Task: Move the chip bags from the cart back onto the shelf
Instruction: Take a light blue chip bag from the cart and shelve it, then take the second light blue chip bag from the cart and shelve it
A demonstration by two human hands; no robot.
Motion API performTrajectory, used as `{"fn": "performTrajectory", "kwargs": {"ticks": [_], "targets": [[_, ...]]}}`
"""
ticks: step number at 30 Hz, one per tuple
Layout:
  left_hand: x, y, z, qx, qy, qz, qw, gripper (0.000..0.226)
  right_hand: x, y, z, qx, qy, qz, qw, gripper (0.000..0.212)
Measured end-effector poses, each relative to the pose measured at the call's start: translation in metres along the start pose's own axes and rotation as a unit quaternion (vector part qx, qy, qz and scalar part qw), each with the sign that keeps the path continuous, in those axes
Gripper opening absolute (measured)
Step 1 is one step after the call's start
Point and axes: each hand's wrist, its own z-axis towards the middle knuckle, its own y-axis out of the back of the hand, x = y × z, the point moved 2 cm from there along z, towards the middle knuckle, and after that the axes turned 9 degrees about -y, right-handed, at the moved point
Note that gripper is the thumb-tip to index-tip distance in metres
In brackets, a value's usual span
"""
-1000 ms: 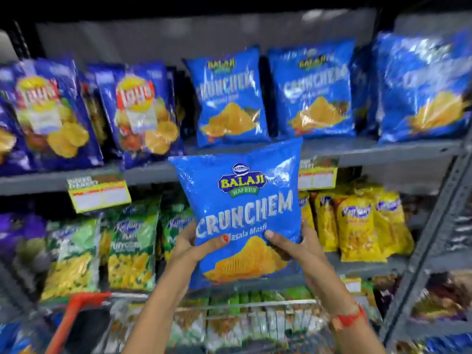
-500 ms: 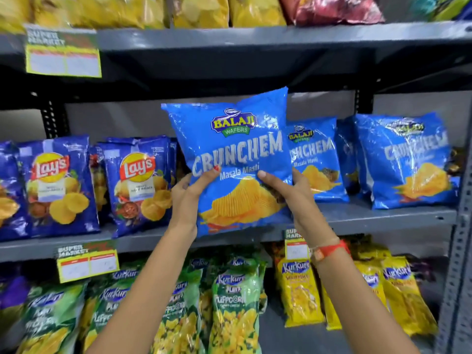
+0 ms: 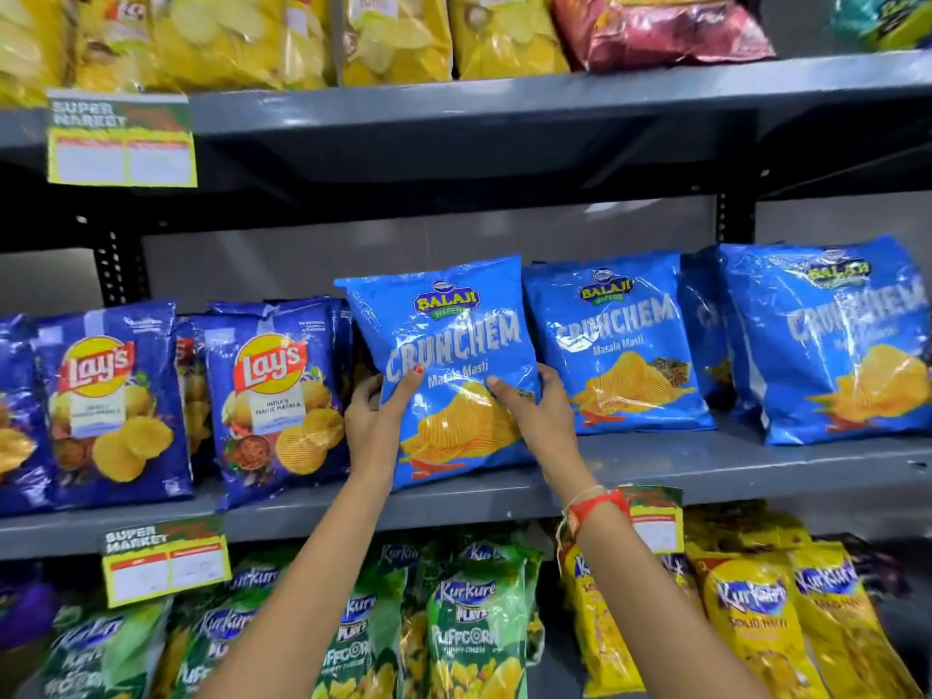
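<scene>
A bright blue Crunchem chip bag (image 3: 454,345) stands upright on the grey middle shelf (image 3: 706,471), its bottom edge at the shelf's front. My left hand (image 3: 373,421) grips its lower left side and my right hand (image 3: 534,411) its lower right side, thumbs on the front. It sits between the dark blue Lay's bags (image 3: 272,396) on the left and a second Crunchem bag (image 3: 620,345) on the right. A third Crunchem bag (image 3: 837,340) stands further right. The cart is out of view.
The top shelf carries yellow chip bags (image 3: 393,32) and a red bag (image 3: 655,27). Below, green Kurkure Puffcorn bags (image 3: 469,628) and yellow Kurkure bags (image 3: 756,618) fill the lower shelf. Price tags (image 3: 121,143) hang off the shelf edges.
Both hands carried the Crunchem bag up from cart height and set it down into the gap on the middle shelf beside the Lay's bags. The camera tilted upward.
</scene>
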Motion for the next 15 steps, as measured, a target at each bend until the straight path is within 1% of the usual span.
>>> {"fn": "performTrajectory", "kwargs": {"ticks": [2, 5, 7, 9, 11, 12, 13, 15], "targets": [[-0.003, 0.003, -0.004, -0.001, -0.039, 0.042, 0.998, 0.059, 0.000, 0.001, -0.005, -0.020, 0.022, -0.020, 0.999, 0.061], [-0.015, 0.009, -0.025, -0.029, -0.133, 0.122, 0.983, 0.063, 0.002, 0.008, -0.029, -0.074, 0.089, -0.047, 0.992, 0.066], [-0.018, 0.013, -0.053, -0.044, -0.216, 0.175, 0.960, 0.061, -0.001, 0.015, -0.056, -0.098, 0.132, -0.044, 0.985, 0.058], [-0.007, 0.018, -0.086, -0.026, -0.276, 0.235, 0.932, 0.053, -0.013, 0.023, -0.084, -0.138, 0.174, -0.049, 0.974, 0.044], [0.016, 0.024, -0.126, -0.005, -0.293, 0.278, 0.915, 0.047, -0.040, 0.033, -0.109, -0.190, 0.200, -0.089, 0.957, 0.030], [0.030, 0.026, -0.147, 0.005, -0.293, 0.291, 0.911, 0.045, -0.059, 0.038, -0.120, -0.206, 0.195, -0.103, 0.953, 0.025], [0.045, 0.029, -0.168, 0.016, -0.281, 0.296, 0.913, 0.042, -0.081, 0.045, -0.129, -0.210, 0.178, -0.110, 0.955, 0.022], [0.078, 0.033, -0.207, 0.044, -0.227, 0.280, 0.932, 0.036, -0.129, 0.056, -0.146, -0.196, 0.126, -0.138, 0.963, 0.020]]}}
